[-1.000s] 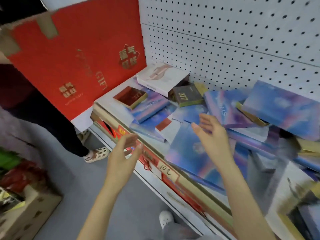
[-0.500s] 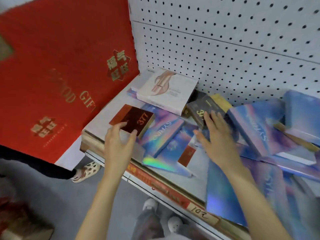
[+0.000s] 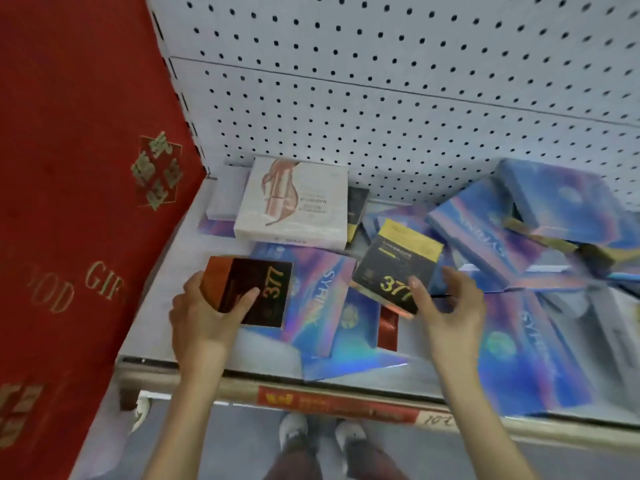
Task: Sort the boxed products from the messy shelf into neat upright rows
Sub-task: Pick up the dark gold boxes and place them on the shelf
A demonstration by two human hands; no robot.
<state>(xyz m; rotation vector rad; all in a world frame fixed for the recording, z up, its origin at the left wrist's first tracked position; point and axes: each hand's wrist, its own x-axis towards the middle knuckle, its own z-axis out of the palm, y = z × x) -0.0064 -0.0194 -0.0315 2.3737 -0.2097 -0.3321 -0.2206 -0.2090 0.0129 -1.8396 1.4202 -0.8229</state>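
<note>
Head view: left hand (image 3: 204,317) grips the red 377 box (image 3: 249,292), right hand (image 3: 446,306) apparently pinches the black 377 box (image 3: 394,268); next, stand both upright on the shelf (image 3: 162,289).

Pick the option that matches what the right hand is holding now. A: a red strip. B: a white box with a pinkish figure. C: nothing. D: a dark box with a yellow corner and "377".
D: the right hand grips the dark yellow-cornered box printed "377", lifted above the blue boxes.
</note>
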